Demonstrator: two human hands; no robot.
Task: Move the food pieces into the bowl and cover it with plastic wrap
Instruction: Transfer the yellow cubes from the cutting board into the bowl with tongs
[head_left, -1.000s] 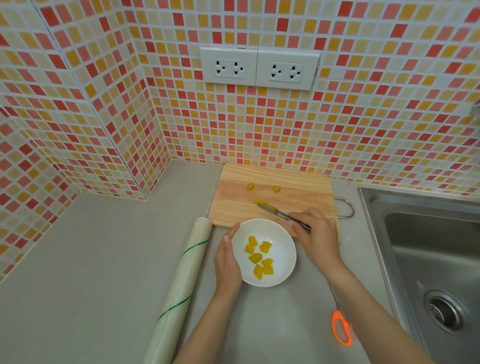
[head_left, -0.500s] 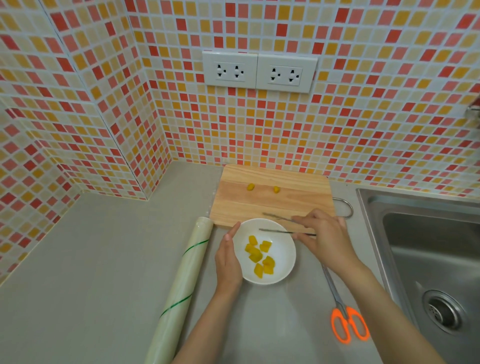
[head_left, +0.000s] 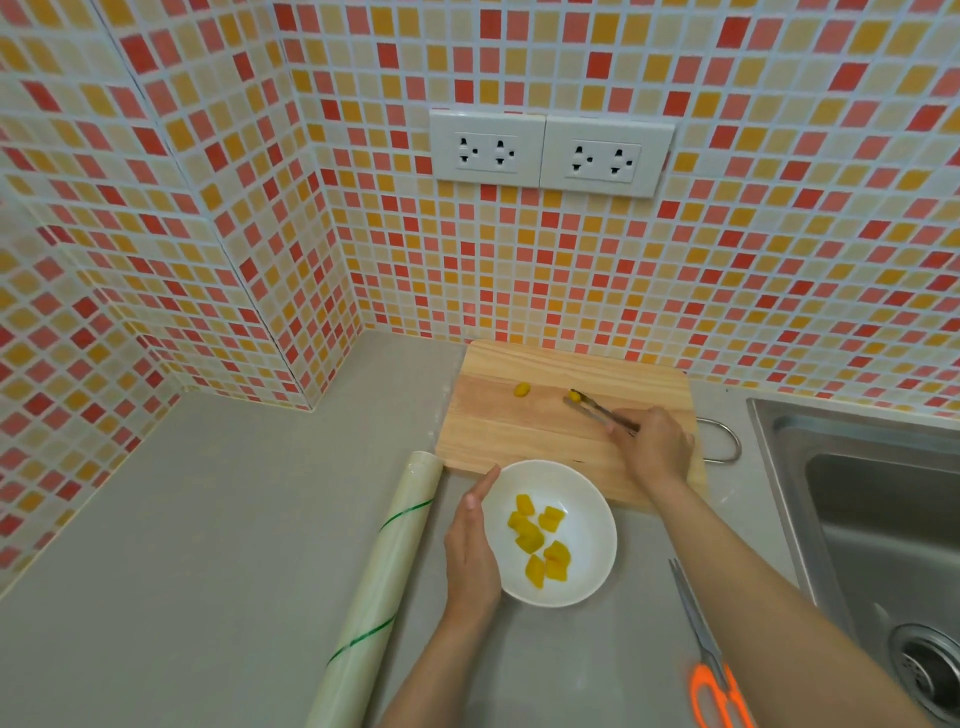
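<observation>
A white bowl (head_left: 582, 519) with several yellow food pieces (head_left: 540, 540) sits on the grey counter in front of a wooden cutting board (head_left: 498, 426). My left hand (head_left: 470, 551) rests flat against the bowl's left side. My right hand (head_left: 654, 447) holds metal tongs (head_left: 597, 408) over the board; their tips are around one yellow piece (head_left: 574, 396). Another yellow piece (head_left: 522, 389) lies on the board to the left of it. A roll of plastic wrap (head_left: 384, 582) lies to the left of the bowl.
Orange-handled scissors (head_left: 711, 670) lie on the counter to the right of the bowl, partly under my right forearm. A steel sink (head_left: 872, 519) fills the right side. Tiled walls with two sockets (head_left: 550, 153) close off the back and left.
My right hand moved the tongs from over the bowl back up to the board, and their tips now sit at the right-hand piece. My left hand stayed at the bowl.
</observation>
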